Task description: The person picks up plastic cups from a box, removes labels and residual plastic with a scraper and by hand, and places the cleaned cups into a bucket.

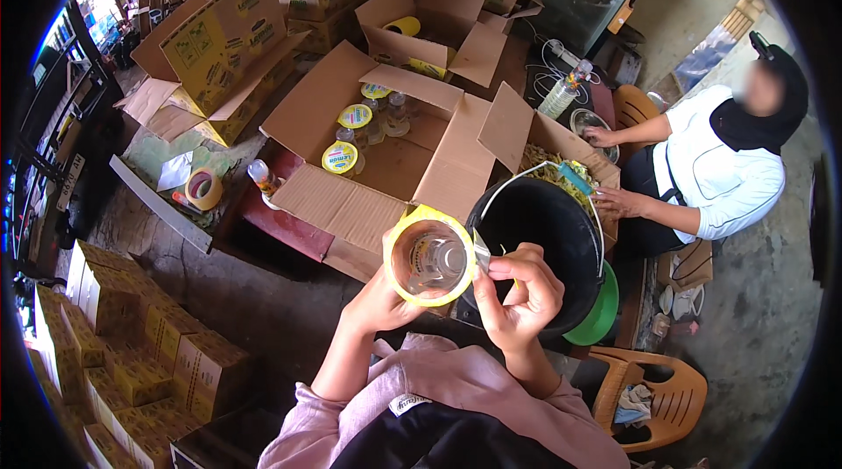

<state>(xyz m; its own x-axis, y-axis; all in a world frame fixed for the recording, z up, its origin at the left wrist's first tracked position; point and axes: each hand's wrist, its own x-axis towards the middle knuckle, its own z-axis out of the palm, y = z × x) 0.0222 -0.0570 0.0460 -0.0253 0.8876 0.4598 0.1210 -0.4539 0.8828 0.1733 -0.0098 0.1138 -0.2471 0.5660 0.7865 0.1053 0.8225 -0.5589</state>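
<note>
My left hand [379, 298] holds a clear plastic bottle with a yellow label [430, 260], its base turned toward the camera. My right hand [519, 293] pinches the loose edge of that label at the bottle's right side. Both hands are in front of a black bucket [545, 232] with a metal handle. Beyond them stands an open cardboard box [386, 149] with several labelled bottles [355, 131] standing in its far left corner.
Another person in a white top [719, 175] sits at the right, hands in a box of yellow items [561, 172]. A tape roll [203, 189] lies on a board at the left. Stacked yellow cartons [132, 346] stand lower left, more boxes behind. An orange plastic chair [653, 390] is lower right.
</note>
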